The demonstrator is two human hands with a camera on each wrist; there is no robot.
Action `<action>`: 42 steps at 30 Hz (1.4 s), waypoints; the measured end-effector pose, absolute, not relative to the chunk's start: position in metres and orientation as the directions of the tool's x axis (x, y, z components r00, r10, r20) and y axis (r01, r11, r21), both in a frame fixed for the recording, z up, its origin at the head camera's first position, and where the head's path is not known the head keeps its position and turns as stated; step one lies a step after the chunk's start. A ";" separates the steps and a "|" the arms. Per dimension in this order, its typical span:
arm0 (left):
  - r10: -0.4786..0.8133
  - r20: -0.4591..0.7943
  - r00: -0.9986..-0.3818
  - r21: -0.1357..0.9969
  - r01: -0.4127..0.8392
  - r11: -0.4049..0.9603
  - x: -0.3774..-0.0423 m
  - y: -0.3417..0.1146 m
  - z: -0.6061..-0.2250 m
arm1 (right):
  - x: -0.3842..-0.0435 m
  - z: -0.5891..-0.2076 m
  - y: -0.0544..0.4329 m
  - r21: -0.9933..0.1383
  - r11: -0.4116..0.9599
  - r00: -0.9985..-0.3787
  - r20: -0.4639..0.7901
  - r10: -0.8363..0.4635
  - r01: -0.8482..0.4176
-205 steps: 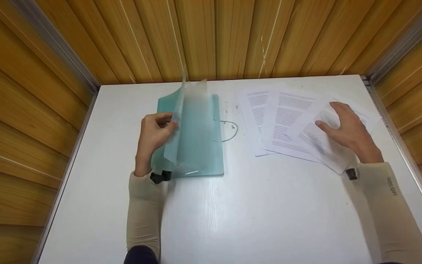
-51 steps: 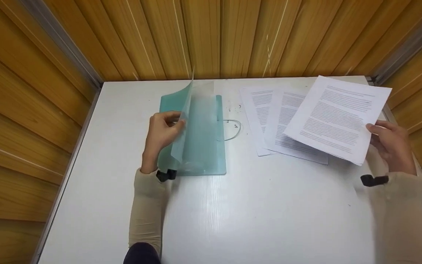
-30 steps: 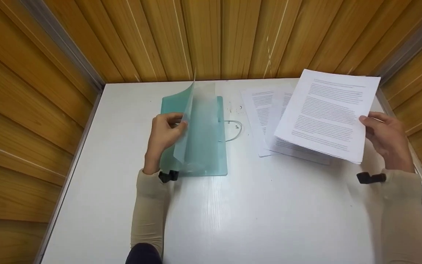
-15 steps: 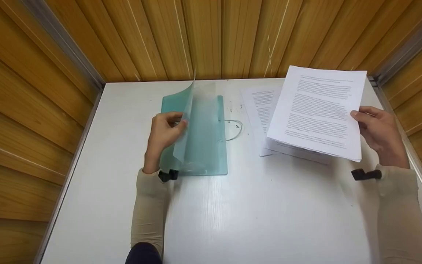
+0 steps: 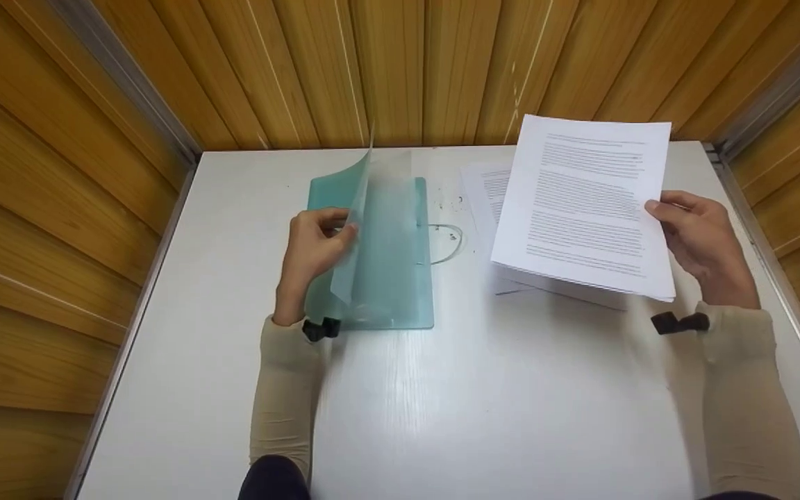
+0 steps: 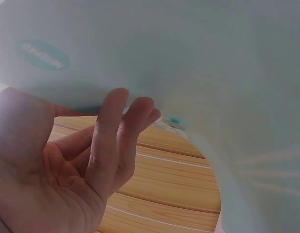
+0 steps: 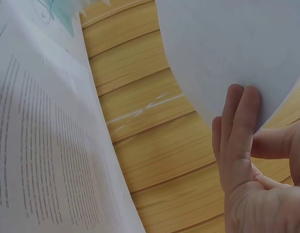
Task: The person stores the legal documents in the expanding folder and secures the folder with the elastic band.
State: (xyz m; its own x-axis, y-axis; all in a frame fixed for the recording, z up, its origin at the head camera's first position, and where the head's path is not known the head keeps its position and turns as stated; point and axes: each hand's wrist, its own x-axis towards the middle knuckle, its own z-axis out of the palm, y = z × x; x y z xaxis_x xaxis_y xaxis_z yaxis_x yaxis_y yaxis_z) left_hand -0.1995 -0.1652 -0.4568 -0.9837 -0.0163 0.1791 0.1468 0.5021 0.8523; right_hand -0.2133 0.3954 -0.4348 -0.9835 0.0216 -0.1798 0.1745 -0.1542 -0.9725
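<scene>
Moved toward nine o'clock since the earlier frame: right hand point(image 5: 698, 236) and printed sheets point(image 5: 584, 208), now nearer the teal folder point(image 5: 400, 278). With the right hand, pinching the sheets at the three-o'clock edge, thumb on the print, fingers behind; raised above loose papers point(image 5: 485, 191) on the white table point(image 5: 511, 417). Probably light, floppy and easily creased, apt to slide apart under slack pressure (more than one edge showing at six o'clock); best held flat, around mid-edge. With the left hand point(image 5: 313, 243), at nine o'clock from the sheets, pinching a translucent leaf point(image 5: 344, 281) of the folder, upraised and bowed. Smooth plastic, likely springy and slippery. Rounded corners on the folder; at its three-o'clock side, a thin loop point(image 5: 460, 239). At twelve o'clock, wood-grain planks point(image 5: 455, 69).
</scene>
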 end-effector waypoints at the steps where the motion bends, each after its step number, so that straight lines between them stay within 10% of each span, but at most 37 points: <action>1: -0.015 0.177 -0.984 0.853 0.145 0.501 -0.199 -0.165 -0.457 | -0.213 -0.434 0.394 -0.972 -0.152 -0.983 -0.182 0.018 0.177; 42: -0.018 0.152 -0.988 0.858 0.123 0.499 -0.194 -0.168 -0.456 | -0.231 -0.424 0.324 -0.976 -0.159 -0.986 -0.131 -0.103 0.146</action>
State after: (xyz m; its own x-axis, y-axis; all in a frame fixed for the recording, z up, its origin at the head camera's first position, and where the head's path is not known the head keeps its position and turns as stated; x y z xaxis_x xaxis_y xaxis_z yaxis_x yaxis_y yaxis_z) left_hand -0.1944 -0.1680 -0.4556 -0.9882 -0.0185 0.1523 0.1229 0.4986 0.8581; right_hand -0.2311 0.3242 -0.4240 -0.9860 -0.1033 -0.1306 0.1459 -0.1586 -0.9765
